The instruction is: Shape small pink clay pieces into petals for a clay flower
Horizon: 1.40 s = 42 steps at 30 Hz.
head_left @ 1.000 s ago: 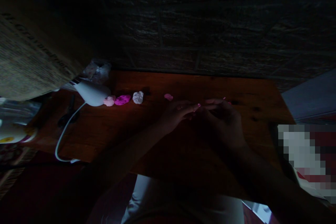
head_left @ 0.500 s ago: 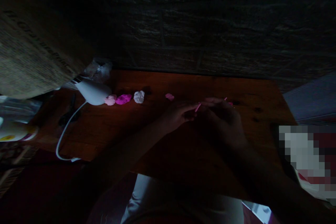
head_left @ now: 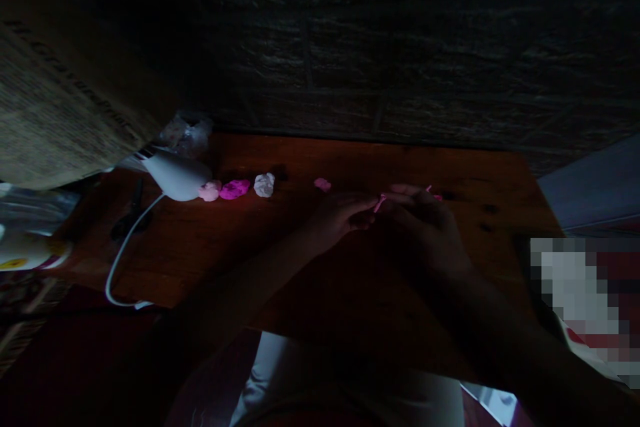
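Both hands meet above the wooden table, pinching a thin pink strip of modelling clay [head_left: 380,203] between their fingertips. My left hand [head_left: 343,219] is closed on its left side. From the right, my right hand [head_left: 430,223] is closed with its fingertips at the same strip. Just behind the left hand lies a small pink clay lump [head_left: 323,184]. Bits of darker pink clay [head_left: 437,197] show partly behind the right hand. Farther left, a white lump [head_left: 264,185], a magenta lump [head_left: 235,189] and a pale pink lump [head_left: 210,190] form a row.
A white rounded device [head_left: 177,175] with a white cable [head_left: 120,260] sits at the table's left, beside scissors [head_left: 131,217] and a clear plastic bag [head_left: 190,133]. A dark brick-patterned wall [head_left: 325,67] backs the wooden table [head_left: 310,293]. Lighting is dim.
The pink strip has shifted slightly right and turned a little between the fingertips. My right fingers have moved slightly; the lumps on the table lie as before.
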{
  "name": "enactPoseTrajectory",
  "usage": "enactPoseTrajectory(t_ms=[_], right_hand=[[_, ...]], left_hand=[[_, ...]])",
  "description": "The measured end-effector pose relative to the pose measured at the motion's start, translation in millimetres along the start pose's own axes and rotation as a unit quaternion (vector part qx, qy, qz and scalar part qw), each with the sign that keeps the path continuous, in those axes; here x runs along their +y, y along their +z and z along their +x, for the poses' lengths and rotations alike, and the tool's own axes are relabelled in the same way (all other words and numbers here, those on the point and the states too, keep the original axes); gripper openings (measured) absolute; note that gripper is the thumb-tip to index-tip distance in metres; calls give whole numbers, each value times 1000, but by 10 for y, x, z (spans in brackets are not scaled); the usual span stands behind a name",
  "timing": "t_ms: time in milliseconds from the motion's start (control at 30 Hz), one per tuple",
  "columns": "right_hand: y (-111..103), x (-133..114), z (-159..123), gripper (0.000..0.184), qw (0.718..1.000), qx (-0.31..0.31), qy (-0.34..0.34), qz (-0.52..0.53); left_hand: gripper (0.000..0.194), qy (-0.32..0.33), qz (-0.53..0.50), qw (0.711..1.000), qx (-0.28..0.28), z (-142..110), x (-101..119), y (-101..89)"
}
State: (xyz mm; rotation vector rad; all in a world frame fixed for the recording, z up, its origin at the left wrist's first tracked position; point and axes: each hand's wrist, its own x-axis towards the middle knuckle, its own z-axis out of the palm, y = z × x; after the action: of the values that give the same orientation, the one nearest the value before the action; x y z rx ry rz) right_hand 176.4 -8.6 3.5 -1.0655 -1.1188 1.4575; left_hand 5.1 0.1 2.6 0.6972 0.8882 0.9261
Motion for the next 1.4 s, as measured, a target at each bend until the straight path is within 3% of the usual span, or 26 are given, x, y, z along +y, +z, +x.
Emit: enactPoseTrajectory(t_ms=[133, 233, 300, 400, 467, 600, 733, 900, 1000, 1067, 1167, 1267, 1400], right_hand=[[-11, 5, 12, 32, 1000, -5, 4, -4], [-18, 2, 10, 33, 1000, -3, -4, -13], [-19, -4, -1, 33, 999, -6, -20, -30], [-22, -15, -28, 31, 991, -20, -69, -109], [-27, -18, -45, 29, 970, -32, -124, -207], [-44, 15, -48, 27, 886, -70, -242, -389], [-53, 84, -18, 27, 850, -94, -248, -455], [-56, 92, -7, 28, 867, -113, -231, -426], [-66, 59, -23, 27, 891, -71, -217, -392], [-70, 45, -35, 25, 910, -36, -195, -363], [-64, 45, -41, 25, 935, -3, -156, -318], [-46, 40, -38, 30, 945, 3, -150, -291], [-24, 1, -40, 24, 948, -40, -154, -277]], left_hand=[[25, 33, 50, 998, -1, -1, -25, -6], [27, 98, 148, 983, 38, -8, -7, -24], [23, 166, 231, 955, 83, -13, 37, -62], [21, 258, 353, 884, 164, -2, 128, -173], [27, 278, 439, 829, 206, 24, 177, -274], [43, 272, 560, 747, 234, 86, 198, -453], [41, 262, 603, 718, 230, 116, 187, -524], [42, 243, 615, 706, 255, 132, 254, -576], [36, 253, 587, 727, 250, 119, 275, -559], [31, 289, 537, 762, 217, 92, 250, -489], [29, 307, 480, 813, 122, 36, 180, -325], [15, 321, 484, 813, 40, -9, 134, -200], [23, 328, 460, 825, 30, -3, 106, -191]])
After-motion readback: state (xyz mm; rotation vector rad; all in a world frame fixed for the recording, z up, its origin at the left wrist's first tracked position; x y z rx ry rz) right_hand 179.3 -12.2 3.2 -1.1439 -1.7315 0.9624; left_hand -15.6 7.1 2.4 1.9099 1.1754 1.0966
